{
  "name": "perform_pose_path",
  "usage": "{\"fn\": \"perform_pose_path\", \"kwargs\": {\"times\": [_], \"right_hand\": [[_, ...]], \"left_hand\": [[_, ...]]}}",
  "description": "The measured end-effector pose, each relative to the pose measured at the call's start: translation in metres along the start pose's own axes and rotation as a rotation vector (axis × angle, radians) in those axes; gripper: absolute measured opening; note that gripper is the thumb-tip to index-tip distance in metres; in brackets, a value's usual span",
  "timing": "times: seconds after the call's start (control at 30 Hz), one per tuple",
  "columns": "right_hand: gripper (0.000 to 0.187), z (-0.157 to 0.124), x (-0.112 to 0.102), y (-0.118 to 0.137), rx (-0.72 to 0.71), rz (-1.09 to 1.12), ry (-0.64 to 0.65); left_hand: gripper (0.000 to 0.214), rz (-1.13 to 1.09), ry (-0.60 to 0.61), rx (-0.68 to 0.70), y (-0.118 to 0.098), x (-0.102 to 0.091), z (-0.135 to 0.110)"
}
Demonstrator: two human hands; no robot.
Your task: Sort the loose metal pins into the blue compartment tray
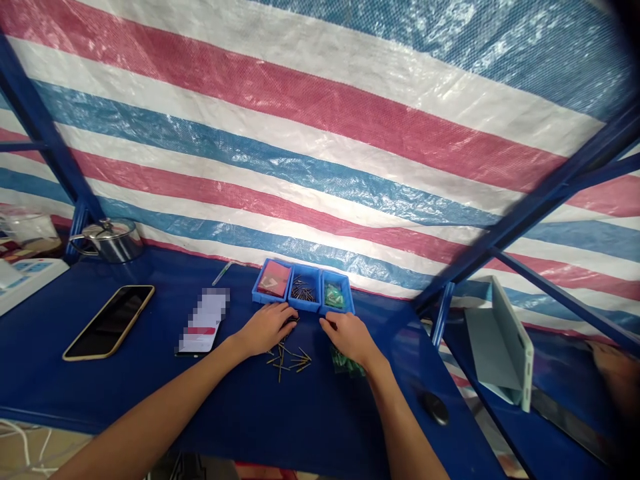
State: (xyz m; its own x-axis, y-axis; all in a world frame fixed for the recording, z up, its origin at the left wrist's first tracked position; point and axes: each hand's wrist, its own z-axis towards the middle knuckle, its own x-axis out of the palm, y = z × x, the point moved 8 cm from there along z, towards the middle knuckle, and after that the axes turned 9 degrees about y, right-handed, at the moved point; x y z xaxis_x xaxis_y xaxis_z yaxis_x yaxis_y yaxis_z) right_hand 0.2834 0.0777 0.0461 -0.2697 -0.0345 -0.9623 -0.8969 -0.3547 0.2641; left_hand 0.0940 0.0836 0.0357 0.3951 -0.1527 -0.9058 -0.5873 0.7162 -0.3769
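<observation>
My left hand (pixel 267 328) is closed, fingers curled down just in front of the blue bins. Something small and dark shows at its fingertips, too small to name. Below it lie loose thin metal pieces (pixel 300 361), like long screws or drill bits. My right hand (pixel 347 335) is also closed, thumb and fingers together; anything in them is hidden. Partly under this hand is a pile of small green plastic packets (pixel 345 365). Three joined blue bins (pixel 306 309) hold a red-pink packet (pixel 275 277), dark thin metal pieces (pixel 303 290) and green packets (pixel 334 295).
On the blue table (pixel 250 427), a phone (pixel 110 322), a lit phone (pixel 204 323) and a pen (pixel 221 273) lie left. A steel pot (pixel 113 240) stands farther back. A black mouse (pixel 434 408) lies right. Beyond a blue frame are a tablet case (pixel 503 347) and another person's hand (pixel 617 367).
</observation>
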Motion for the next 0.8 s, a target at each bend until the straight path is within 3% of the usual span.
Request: {"fn": "perform_pose_path", "kwargs": {"times": [0.13, 0.4, 0.63, 0.8], "right_hand": [[0.033, -0.003, 0.008, -0.007, 0.056, -0.004, 0.017], [0.042, 0.004, 0.008, 0.031, -0.122, 0.14, 0.046], [0.012, 0.002, 0.009, 0.029, -0.071, 0.019, -0.052], [0.005, 0.004, 0.017, 0.033, -0.115, 0.177, 0.008]], "left_hand": [[0.025, -0.016, 0.002, -0.003, 0.002, 0.002, 0.0], [0.026, -0.016, -0.01, 0.01, 0.0, -0.001, -0.001], [0.026, -0.009, -0.006, 0.012, 0.001, 0.0, -0.001], [0.026, -0.016, -0.011, 0.016, 0.001, 0.001, -0.001]]}}
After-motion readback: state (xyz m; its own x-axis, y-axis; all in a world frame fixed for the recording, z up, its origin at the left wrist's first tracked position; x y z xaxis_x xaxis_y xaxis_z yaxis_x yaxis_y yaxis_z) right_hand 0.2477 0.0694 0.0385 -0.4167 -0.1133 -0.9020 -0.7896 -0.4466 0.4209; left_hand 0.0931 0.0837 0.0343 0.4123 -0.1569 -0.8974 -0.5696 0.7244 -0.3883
